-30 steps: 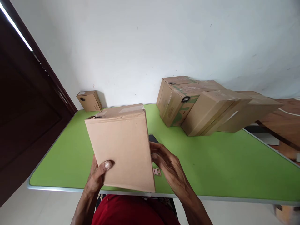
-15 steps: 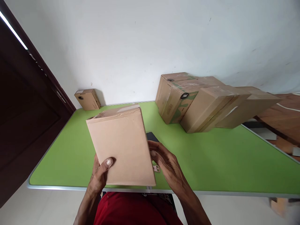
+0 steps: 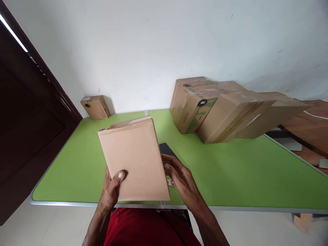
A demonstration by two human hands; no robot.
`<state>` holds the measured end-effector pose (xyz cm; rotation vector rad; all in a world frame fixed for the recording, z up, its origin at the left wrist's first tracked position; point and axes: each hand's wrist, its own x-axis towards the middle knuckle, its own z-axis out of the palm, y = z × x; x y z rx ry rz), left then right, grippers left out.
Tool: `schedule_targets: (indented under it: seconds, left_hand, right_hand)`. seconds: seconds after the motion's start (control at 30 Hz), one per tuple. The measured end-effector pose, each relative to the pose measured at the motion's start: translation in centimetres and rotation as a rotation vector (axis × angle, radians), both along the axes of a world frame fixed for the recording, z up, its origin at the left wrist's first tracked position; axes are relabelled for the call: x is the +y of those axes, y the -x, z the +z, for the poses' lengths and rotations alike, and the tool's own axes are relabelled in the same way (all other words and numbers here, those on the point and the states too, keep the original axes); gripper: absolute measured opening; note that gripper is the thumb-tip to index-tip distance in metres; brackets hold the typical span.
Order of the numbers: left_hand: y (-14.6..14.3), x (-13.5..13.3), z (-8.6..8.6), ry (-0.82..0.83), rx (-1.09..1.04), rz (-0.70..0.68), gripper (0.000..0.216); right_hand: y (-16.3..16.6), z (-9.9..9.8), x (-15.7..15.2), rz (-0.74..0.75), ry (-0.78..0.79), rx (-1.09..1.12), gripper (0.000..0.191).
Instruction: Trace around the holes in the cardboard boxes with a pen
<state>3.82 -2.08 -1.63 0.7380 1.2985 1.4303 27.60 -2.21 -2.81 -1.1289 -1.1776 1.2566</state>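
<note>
A plain brown cardboard box (image 3: 135, 153) is held up above the table, its broad face toward me and slightly tilted. My left hand (image 3: 110, 186) grips its lower left, thumb lying across the front face and the other fingers mostly hidden behind. At the right edge, my right hand (image 3: 183, 177) has its fingers bent against the side, with the thumb close to the index finger and some fingertips out of sight. A dark flat object (image 3: 166, 149), partly covered, lies behind the box. Beside my right thumb is a small pale pink piece (image 3: 171, 182) whose kind I cannot make out.
The green table (image 3: 238, 177) has a metal edge. Several taped cardboard boxes (image 3: 217, 116) stand together at the back right. A small carton (image 3: 95, 107) sits at the back left by the white wall (image 3: 143, 51). A dark door (image 3: 28, 112) borders the left side.
The box has tipped slightly, so less of its top shows, and its upper left corner has shifted a little right. Both hands keep nearly the same places on it.
</note>
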Motion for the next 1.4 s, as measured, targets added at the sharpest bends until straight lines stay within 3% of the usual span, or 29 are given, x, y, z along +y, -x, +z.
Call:
schedule_targets:
  seconds: [0.53, 0.7, 0.9, 1.1, 1.2, 1.3, 1.4]
  left_hand:
    - [-0.1, 0.2, -0.7, 0.001, -0.003, -0.022, 0.090]
    - [-0.5, 0.0, -0.6, -0.021, -0.008, -0.031, 0.084]
    - [-0.2, 0.1, -1.3, -0.020, -0.007, -0.144, 0.099]
    - [0.1, 0.1, -1.9, -0.026, 0.018, -0.119, 0.086]
    - [0.3, 0.2, -2.0, -0.054, 0.085, -0.082, 0.081]
    - [0.5, 0.5, -1.9, -0.096, 0.142, -0.057, 0.090]
    - [0.4, 0.7, -1.3, -0.219, 0.280, -0.044, 0.097]
  right_hand:
    - [0.3, -0.8, 0.0, -0.035, 0.020, 0.002, 0.062]
    - [0.5, -1.1, -0.1, -0.064, 0.062, 0.003, 0.064]
    - [0.8, -1.6, -0.3, -0.102, 0.093, -0.032, 0.065]
    - [0.1, -1.8, -0.2, -0.062, 0.058, -0.027, 0.064]
    - [-0.1, -1.5, -0.3, 0.058, -0.017, -0.010, 0.076]
    - [0.7, -0.3, -0.2, 0.089, -0.010, -0.050, 0.096]
    - [2.1, 1.2, 0.0, 0.040, 0.010, -0.092, 0.083]
